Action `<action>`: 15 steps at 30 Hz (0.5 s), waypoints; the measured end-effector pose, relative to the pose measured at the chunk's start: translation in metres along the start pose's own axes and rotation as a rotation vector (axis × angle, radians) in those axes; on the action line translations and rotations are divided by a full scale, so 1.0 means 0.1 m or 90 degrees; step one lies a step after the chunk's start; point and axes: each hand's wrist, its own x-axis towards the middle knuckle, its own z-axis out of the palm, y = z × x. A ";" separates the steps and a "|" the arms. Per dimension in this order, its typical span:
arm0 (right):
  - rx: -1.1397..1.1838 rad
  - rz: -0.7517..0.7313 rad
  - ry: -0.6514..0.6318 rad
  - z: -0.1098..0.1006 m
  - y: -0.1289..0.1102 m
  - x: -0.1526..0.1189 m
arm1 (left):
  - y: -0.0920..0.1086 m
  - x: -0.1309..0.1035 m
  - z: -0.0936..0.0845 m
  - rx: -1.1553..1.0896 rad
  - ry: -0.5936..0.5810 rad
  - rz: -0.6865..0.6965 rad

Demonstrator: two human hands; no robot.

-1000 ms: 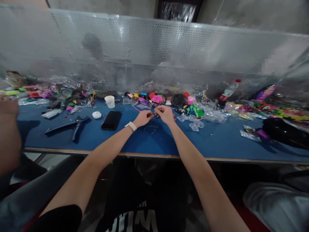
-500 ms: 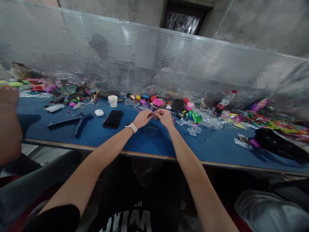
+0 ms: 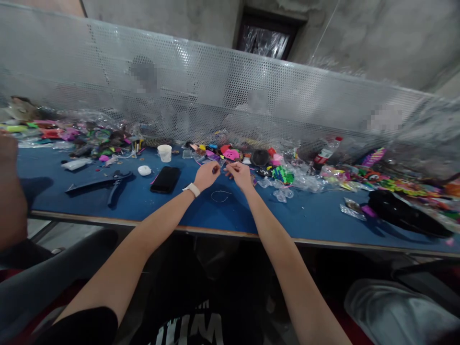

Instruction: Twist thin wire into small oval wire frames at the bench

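Observation:
Over the blue table (image 3: pixel 158 208), my left hand (image 3: pixel 207 175), with a white band on the wrist, has its fingers curled together; anything between them is too small to make out. Just right of it, a small gap away, my right hand (image 3: pixel 238 173) pinches a thin, pale item, too small to name. A thin loop of wire or cord (image 3: pixel 220 196) lies on the table below my hands. The black phone (image 3: pixel 165 179) rests left of my left hand.
Pliers-like tool (image 3: pixel 104 184), white case (image 3: pixel 144 170) and white cup (image 3: pixel 165 153) stand left. Colourful trinkets (image 3: pixel 230 154) line the perforated screen (image 3: pixel 201 81). A bottle (image 3: pixel 325 153) and black bag (image 3: pixel 406 213) are right. Another person's arm (image 3: pixel 12 191) shows far left.
My hands have moved apart from each other, leaving a small gap between the fingertips. The whole view has shifted slightly, with the table items appearing further left.

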 end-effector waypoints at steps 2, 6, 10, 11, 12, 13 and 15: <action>0.006 0.006 0.002 0.01 -0.01 0.00 | -0.03 0.02 0.00 -0.032 0.030 -0.033; 0.050 0.042 0.011 0.04 0.00 0.00 | -0.09 0.06 0.01 -0.096 0.089 -0.087; 0.064 0.083 -0.019 0.05 0.01 0.01 | -0.17 0.13 0.05 -0.179 0.169 -0.164; 0.063 0.092 -0.021 0.04 0.02 0.01 | -0.20 0.15 0.06 -0.211 0.191 -0.195; 0.067 0.103 -0.015 0.03 0.02 0.02 | -0.24 0.17 0.06 -0.245 0.211 -0.228; 0.075 0.114 -0.002 0.01 0.02 0.03 | -0.28 0.19 0.06 -0.274 0.225 -0.255; 0.097 0.136 0.033 -0.04 0.03 0.06 | -0.37 0.21 0.04 -0.288 0.221 -0.256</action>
